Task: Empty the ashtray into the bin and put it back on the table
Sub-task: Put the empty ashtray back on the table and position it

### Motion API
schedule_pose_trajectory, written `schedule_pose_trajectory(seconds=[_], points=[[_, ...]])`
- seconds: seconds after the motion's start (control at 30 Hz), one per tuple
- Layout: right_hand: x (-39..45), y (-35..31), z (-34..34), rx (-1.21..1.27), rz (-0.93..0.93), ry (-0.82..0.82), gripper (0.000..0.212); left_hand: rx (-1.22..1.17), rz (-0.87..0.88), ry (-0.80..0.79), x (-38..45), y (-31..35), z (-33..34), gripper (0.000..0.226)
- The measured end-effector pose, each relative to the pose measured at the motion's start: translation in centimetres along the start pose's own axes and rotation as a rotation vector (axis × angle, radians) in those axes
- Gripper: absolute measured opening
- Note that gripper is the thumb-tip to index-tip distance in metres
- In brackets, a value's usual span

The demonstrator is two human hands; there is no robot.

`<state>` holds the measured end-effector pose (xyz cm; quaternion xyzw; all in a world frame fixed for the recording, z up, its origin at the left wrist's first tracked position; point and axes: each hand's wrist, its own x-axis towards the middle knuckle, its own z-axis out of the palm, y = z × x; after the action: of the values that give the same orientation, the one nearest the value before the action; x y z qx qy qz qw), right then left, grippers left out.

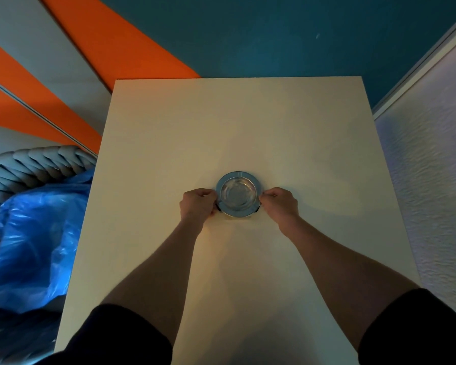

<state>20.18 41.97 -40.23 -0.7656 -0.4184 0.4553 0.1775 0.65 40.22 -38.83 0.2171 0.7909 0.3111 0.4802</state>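
Note:
A round shiny metal ashtray point(238, 194) rests on the white table point(169, 127), a little in front of its middle. Its bowl looks bare inside. My left hand point(197, 202) pinches the ashtray's left rim and my right hand point(279, 202) pinches its right rim. Both forearms reach in from the bottom of the view. The bin point(8, 164), a grey woven basket lined with a blue plastic bag point(34, 241), stands on the floor to the left of the table.
A white textured wall point(432, 193) runs close along the table's right edge. Beyond the far edge lies teal floor point(274, 35), with orange and grey panels point(111, 40) at the upper left.

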Motion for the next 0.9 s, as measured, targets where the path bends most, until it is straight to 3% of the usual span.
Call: schedule_pose_trajectory(seconds=[0.13, 0.9], points=[[0.11, -0.06, 0.01, -0.017, -0.014, -0.008, 0.012, 0.013, 0.000, 0.006, -0.07, -0.01, 0.13, 0.019], [-0.23, -0.06, -0.18, -0.027, 0.001, -0.007, 0.014, -0.012, -0.016, 0.006, -0.45, -0.32, 0.11, 0.016]])
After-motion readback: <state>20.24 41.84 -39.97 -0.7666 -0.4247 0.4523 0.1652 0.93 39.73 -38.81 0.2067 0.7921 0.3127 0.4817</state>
